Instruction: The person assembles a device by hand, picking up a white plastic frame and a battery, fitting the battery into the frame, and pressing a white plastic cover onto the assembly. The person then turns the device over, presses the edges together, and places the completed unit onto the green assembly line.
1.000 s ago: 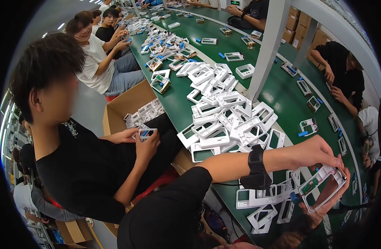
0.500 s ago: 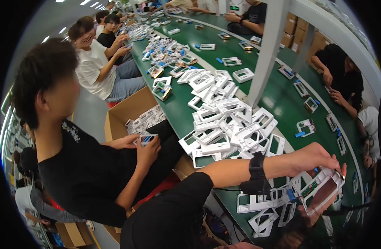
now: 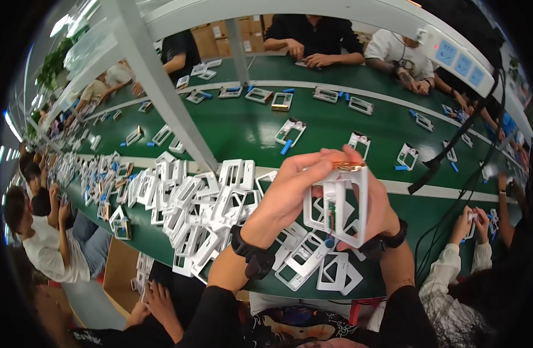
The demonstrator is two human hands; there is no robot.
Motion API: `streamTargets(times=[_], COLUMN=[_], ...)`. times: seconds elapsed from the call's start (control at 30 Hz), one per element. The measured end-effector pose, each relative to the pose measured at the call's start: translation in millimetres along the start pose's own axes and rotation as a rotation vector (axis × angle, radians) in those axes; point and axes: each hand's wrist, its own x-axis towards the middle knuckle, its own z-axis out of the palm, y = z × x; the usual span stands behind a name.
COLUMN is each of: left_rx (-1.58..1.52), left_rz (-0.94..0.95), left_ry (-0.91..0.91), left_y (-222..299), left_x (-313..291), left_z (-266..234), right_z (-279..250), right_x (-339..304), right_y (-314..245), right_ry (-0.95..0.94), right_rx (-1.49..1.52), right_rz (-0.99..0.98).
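Observation:
A white plastic housing frame (image 3: 359, 216) is held up between my two hands, standing on edge. My left hand (image 3: 298, 185) grips its upper left part, thumb and fingers closed near a shiny copper-coloured piece (image 3: 349, 166) at the top. My right hand (image 3: 381, 211) wraps round the frame's right side from behind, with some fingers hidden by it. Inside the frame shows a narrow green circuit board (image 3: 332, 216). A blue cylindrical cell (image 3: 329, 242) hangs at its lower end. Just below lie loose white frames (image 3: 306, 254) on the green bench.
A large heap of white frames (image 3: 191, 200) lies to my left, against a grey post (image 3: 162, 87). Beyond it, a green conveyor belt (image 3: 231, 124) carries spaced frames with blue cells. Black cables (image 3: 446, 191) hang at the right. Co-workers sit on both sides and opposite.
My view has swung right, from the neighbour at the left to facing the belt. The housing now stands upright at mid-view, still in both hands.

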Motion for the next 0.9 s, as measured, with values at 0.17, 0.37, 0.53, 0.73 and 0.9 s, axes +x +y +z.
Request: streamTargets(times=[0.17,0.37,0.53,0.73,0.9], left_rx=[0.011,0.089,0.151,0.109,-0.058], left_rz=[-0.013,0.052,0.111,0.008,0.016], left_ry=[0.011,-0.020,-0.004,0.070,0.071], left_y=[-3.9,-2.1,-5.2,6.1,8.6], left_x=[0.1,-3.4,-2.1,-4.0,-9.1], left_z=[-5.3,-10.7,-18.5,9.8,19.5], right_z=[7.5,6.8,3.7,0.2,-6.0], right_x=[-2.3,4.9,10.1,6.0,2.6], right_y=[-7.3,-10.1,-16.9,-5.1,6.5], right_ry=[0.079,-0.005,-0.052,0.039,0.193], right_rx=[-0.029,-0.235,-0.401,-0.249,-0.030], right_rz=[0.090,-0.075,-0.112,-0.131,-0.148])
